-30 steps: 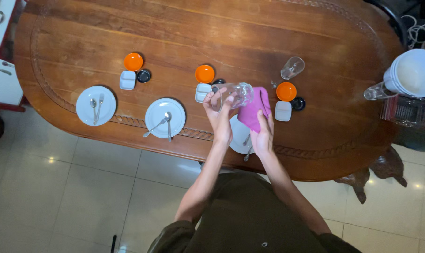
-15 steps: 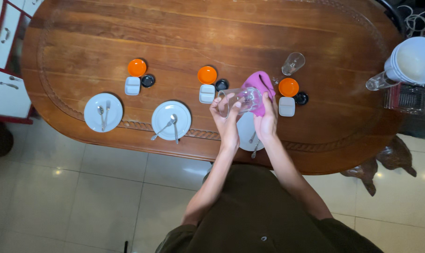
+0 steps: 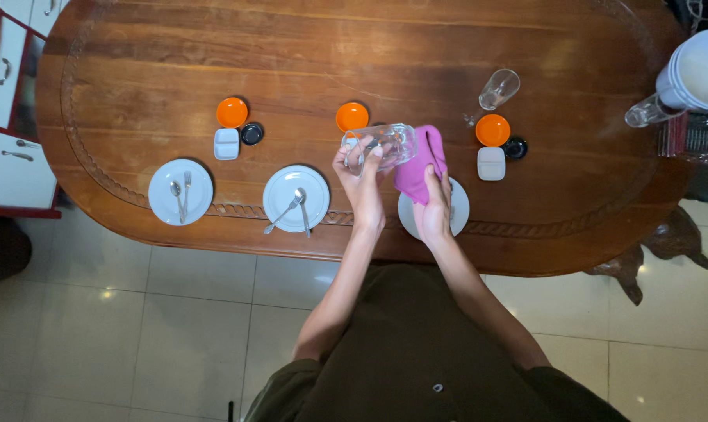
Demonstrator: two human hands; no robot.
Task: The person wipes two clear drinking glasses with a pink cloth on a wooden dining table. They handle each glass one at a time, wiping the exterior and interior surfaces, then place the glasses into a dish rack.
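My left hand [image 3: 363,178] grips a clear drinking glass [image 3: 385,145] held on its side above the wooden table [image 3: 354,55]. My right hand [image 3: 432,205] holds a magenta cloth [image 3: 419,162] pressed against the mouth of the glass. Both hands hover over a white plate [image 3: 457,212] near the table's front edge. An orange bowl [image 3: 352,116] sits just beyond the glass.
Two white plates with cutlery [image 3: 295,199] [image 3: 180,191] lie to the left. Orange bowls [image 3: 231,112] [image 3: 493,130], small white dishes [image 3: 226,144] [image 3: 491,163] and dark cups [image 3: 251,134] mark each place. Another glass [image 3: 499,88] stands farther back. Stacked white bowls [image 3: 701,70] sit at the right edge.
The glass has turned in my left hand while the cloth shifted around its mouth. The view has slid slightly, so the table appears lower and left.
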